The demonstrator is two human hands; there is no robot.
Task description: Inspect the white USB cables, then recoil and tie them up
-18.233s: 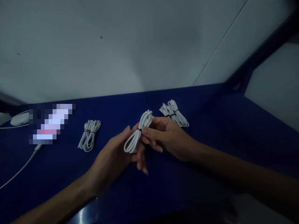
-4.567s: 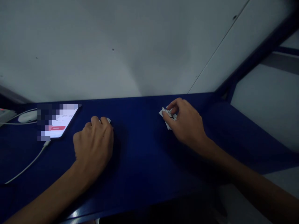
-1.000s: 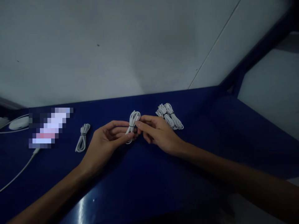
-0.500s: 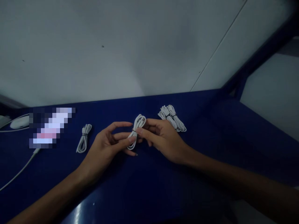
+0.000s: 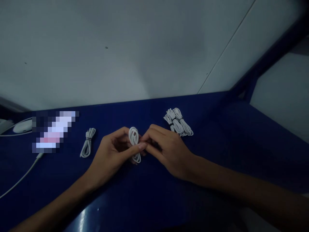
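Observation:
A coiled white cable stands nearly upright in my left hand, whose thumb crosses its middle while the fingers lie behind it. My right hand is closed in a pinch at the right side of the coil, against the left thumb tip. What sits between its fingertips is hidden, perhaps part of the tie around the coil. Another white cable bundle, bound with a dark tie, lies on the blue table left of my left hand. Beyond my right hand rests a group of several tied white cables.
On the left a blurred-out bright device has a white cord running from it toward the near left. A white rounded object lies behind it. The blue table meets a pale wall panel at the back.
The held cable has shifted slightly left and turned more upright. My right thumb has left the coil's front, and the right fingers now pinch at its side by the left thumb.

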